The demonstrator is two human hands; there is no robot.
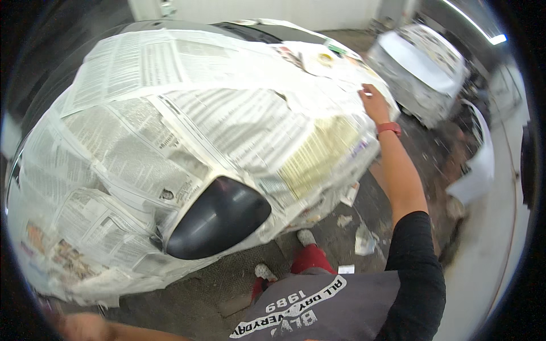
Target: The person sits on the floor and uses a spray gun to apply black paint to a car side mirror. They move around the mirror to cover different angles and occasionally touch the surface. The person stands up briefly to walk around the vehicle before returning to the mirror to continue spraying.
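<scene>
Our right hand (372, 103) reaches out, red wristband (389, 127) on the wrist, fingers spread fairly flat and pressing on the newspaper (227, 113) at the far right edge of the car; we see nothing pinched between them. Newspaper covers nearly the whole body in front of us, one dark bare patch (219, 219) left uncovered near us. Left hand (85, 327) low at frame edge, blurred; we cannot tell its fingers. A second masked car (418, 71) stands beyond. Paper scraps (364, 241) on the floor

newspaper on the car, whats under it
A dark car body shows only at one bare glossy patch and along the top edge. Everything else under the newspaper is covered, including where the right hand rests.
</scene>
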